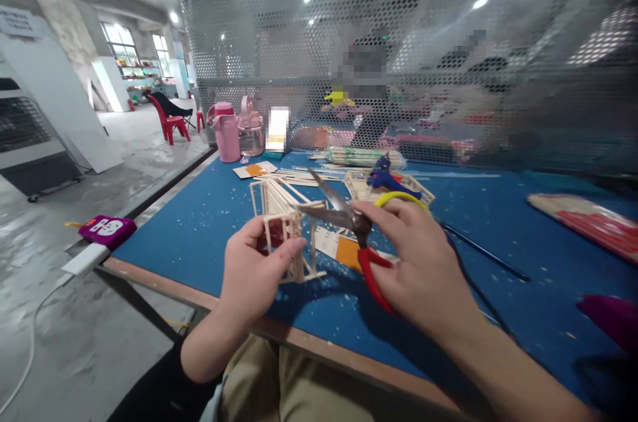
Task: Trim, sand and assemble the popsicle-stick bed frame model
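My left hand [256,269] grips a small frame model made of thin wooden sticks [284,203], tilted above the near part of the blue tabletop. In my right hand [413,249] is a pair of scissors [349,216] with one red and one yellow handle. Their blades are spread, and the lower blade reaches the upper edge of the stick model; whether a stick lies between the blades I cannot tell. Beneath the scissors lies a white and orange card [343,251]. Loose wooden sticks [299,177] lie behind the model.
A blue glue gun [386,177] rests on another stick piece [356,186] farther back. Bagged sticks [363,156], a pink thermos [226,133], a clear pink bottle [250,133] and a lit phone [278,129] stand or lie along the mesh screen [299,43]. A purple power strip [108,229] is at left.
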### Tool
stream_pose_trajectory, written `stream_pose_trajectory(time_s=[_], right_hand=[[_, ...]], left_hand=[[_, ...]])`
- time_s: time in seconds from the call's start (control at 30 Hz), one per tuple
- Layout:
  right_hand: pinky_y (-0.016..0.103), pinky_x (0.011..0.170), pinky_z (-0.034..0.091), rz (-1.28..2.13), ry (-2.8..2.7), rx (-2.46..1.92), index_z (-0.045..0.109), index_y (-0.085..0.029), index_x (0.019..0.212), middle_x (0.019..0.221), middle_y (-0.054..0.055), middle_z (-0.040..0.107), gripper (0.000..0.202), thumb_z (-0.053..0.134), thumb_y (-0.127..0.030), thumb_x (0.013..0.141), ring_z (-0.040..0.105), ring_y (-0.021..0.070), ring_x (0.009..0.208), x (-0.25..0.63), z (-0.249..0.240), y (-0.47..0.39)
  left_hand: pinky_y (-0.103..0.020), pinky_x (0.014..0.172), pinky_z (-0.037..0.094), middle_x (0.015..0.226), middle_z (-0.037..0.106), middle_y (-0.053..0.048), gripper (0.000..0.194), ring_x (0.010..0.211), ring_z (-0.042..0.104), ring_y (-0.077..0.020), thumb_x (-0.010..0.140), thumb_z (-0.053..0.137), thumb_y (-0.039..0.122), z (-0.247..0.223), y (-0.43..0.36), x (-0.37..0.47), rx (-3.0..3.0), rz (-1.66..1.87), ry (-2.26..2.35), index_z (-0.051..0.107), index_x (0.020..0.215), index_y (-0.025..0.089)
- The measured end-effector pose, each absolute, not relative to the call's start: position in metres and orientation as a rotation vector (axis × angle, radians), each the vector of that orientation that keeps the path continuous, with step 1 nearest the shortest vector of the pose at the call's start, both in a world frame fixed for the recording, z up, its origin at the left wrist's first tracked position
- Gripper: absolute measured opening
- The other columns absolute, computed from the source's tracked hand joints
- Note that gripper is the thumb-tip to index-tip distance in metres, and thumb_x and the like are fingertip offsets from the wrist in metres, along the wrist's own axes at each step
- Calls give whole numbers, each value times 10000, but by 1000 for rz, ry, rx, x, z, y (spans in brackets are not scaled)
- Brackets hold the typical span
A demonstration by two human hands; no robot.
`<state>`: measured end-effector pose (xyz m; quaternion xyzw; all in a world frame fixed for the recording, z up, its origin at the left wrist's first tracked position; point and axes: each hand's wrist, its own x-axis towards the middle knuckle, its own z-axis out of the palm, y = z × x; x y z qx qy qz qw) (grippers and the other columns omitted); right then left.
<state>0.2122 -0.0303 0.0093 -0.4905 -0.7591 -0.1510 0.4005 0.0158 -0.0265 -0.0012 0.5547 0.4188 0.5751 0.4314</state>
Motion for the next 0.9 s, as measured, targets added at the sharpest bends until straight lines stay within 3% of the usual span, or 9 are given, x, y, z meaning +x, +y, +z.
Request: stream_pose_trajectory(time_s=[0.17, 0.33, 0.6, 0.77, 0.9], right_hand=[[409, 708, 432, -860, -1918, -1282, 623, -186, 1149, 965, 122, 549, 422, 530, -160, 739, 543, 272, 849, 208, -4, -34], [374, 654, 392, -1005, -1890, -1225, 649, -167, 1117, 884, 115, 556, 355, 563, -191, 774, 529, 253, 767, 205, -5, -35], [314, 607, 405, -939, -1976, -1073, 502, -206, 1294, 813, 54, 547, 492, 542, -138, 808, 517, 196, 689, 218, -8, -38], [304, 623, 445, -888, -1919, -1109, 538, -223, 1253, 826, 54, 570, 465, 538, -121, 799, 560, 196, 706, 228, -4, -42], [227, 560, 466, -625, -1944, -1129, 545, -203, 1217, 874, 50, 643, 377, 544, -190, 840, 619, 144, 663, 222, -1, -45]], left_hand=[[-215, 658, 462, 739, 679, 2, 135, 676, 585, -112, 705, 686, 207, -7, -28, 24, 1308, 1530, 984, 650, 826, 160], [-209, 652, 465, 742, 683, 7, 161, 665, 586, -105, 712, 693, 231, -7, -27, 27, 1263, 1557, 966, 655, 856, 168], [-205, 683, 469, 797, 680, 2, 138, 719, 601, -106, 751, 662, 204, -12, -29, 31, 1250, 1592, 887, 653, 887, 175], [-186, 633, 465, 721, 628, 20, 123, 655, 568, -88, 759, 670, 239, -11, -27, 32, 1141, 1725, 871, 610, 836, 165], [-170, 581, 474, 717, 603, 39, 265, 609, 573, -75, 757, 690, 300, -10, -27, 40, 931, 1835, 765, 532, 942, 196]])
